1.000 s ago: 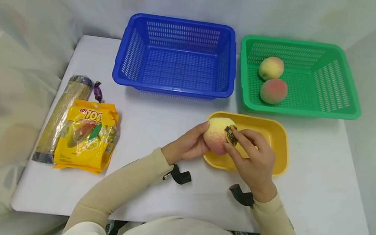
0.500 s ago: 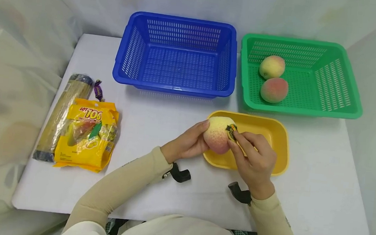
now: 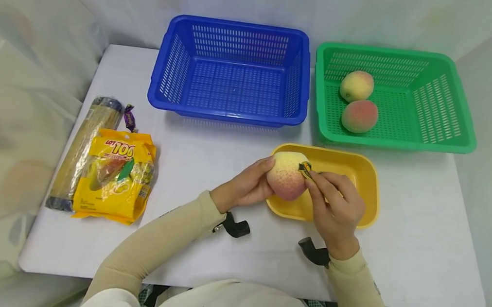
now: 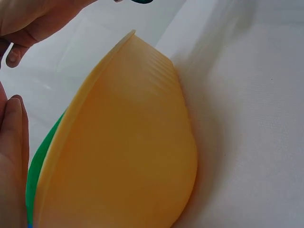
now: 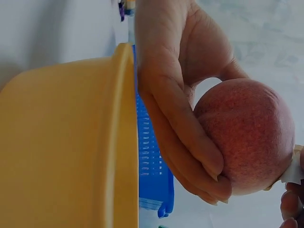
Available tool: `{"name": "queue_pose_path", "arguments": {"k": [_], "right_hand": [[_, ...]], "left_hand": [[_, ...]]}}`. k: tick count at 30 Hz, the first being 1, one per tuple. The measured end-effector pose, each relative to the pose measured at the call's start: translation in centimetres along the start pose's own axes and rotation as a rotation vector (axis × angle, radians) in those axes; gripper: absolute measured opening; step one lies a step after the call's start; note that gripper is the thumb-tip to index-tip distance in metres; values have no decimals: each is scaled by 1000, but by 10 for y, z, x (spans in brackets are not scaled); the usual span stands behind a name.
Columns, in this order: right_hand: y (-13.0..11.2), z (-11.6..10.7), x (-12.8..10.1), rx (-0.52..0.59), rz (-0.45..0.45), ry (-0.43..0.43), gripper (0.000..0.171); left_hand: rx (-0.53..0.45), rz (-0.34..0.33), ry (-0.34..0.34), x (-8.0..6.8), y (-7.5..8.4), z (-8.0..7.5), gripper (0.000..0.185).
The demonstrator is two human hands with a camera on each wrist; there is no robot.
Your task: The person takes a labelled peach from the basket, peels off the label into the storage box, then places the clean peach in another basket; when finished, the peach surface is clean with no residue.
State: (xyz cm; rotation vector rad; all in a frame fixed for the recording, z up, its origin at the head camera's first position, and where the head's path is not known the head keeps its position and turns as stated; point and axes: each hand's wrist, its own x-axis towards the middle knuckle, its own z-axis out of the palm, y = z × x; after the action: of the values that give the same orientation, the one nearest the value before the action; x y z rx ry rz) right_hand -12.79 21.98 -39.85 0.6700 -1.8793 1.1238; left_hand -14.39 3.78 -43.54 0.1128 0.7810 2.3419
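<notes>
My left hand grips a pink and yellow peach over the yellow tray. With thumb and fingertips, my right hand pinches a black and gold sticker on the peach's right side. The sticker is partly lifted and bends away from the skin. In the right wrist view the left fingers curl under the peach, and the sticker's pale underside shows by the right fingertips. The left wrist view shows the tray's outer wall and parts of the hands, with the peach out of sight.
A blue basket stands at the back. Right of it is a green basket with two peaches inside. At the left lie a yellow candy bag, a long plastic-wrapped bundle and a purple wrapped candy.
The sticker, lying flatter on the peach before, is now folded up along its right part. My right fingertips have drawn slightly right with it, while my left hand keeps holding the peach.
</notes>
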Motion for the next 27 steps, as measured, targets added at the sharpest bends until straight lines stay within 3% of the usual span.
{"name": "queue_pose_path", "arguments": {"k": [10,15,20,23,27], "right_hand": [[-2,-3,2,34,107,36,35],[0,-6,1,87,208,42,34],[3,-11,0,115,294,47,32],[3,-17,2,176,376,1,22],[2,-29,7,256,561,-86,8]], "left_hand": [[62,4,0,0,7,5,82],[202,17,-20,5,18,8,103],[319,18,-55,9,28,11,106],[326,10,-55,10,29,12,108],[334,-3,-31,10,28,13,111]]}}
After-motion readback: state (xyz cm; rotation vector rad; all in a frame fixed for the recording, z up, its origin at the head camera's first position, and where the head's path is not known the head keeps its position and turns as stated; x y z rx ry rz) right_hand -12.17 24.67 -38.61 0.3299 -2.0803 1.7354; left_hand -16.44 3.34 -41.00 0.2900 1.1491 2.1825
